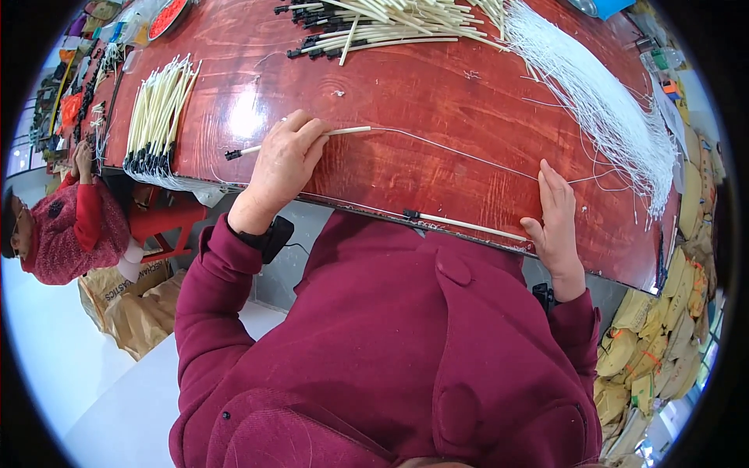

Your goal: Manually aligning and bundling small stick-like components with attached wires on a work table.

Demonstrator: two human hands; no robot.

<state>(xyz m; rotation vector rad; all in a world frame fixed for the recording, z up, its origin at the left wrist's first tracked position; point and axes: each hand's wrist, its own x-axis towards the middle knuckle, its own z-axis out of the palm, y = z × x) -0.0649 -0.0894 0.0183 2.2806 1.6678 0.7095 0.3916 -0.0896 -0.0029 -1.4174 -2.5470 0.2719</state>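
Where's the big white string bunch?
In the head view, the bunch lies on the table's right, beyond the right hand, beside the larger stick pile.

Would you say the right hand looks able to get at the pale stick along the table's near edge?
Probably yes: the open right hand is close to the pale stick, with nothing visible blocking it.

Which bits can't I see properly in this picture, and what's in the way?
Head view: the middle of the straight cream stick with a black end; the left hand covers it.
Head view: part of the thin white thread; the right hand hides it, so any pinch is unclear.
Head view: the far side of the heap of cream, black-ended sticks; the picture's upper edge cuts it off.
Head view: what the tiny red bits are; too small.
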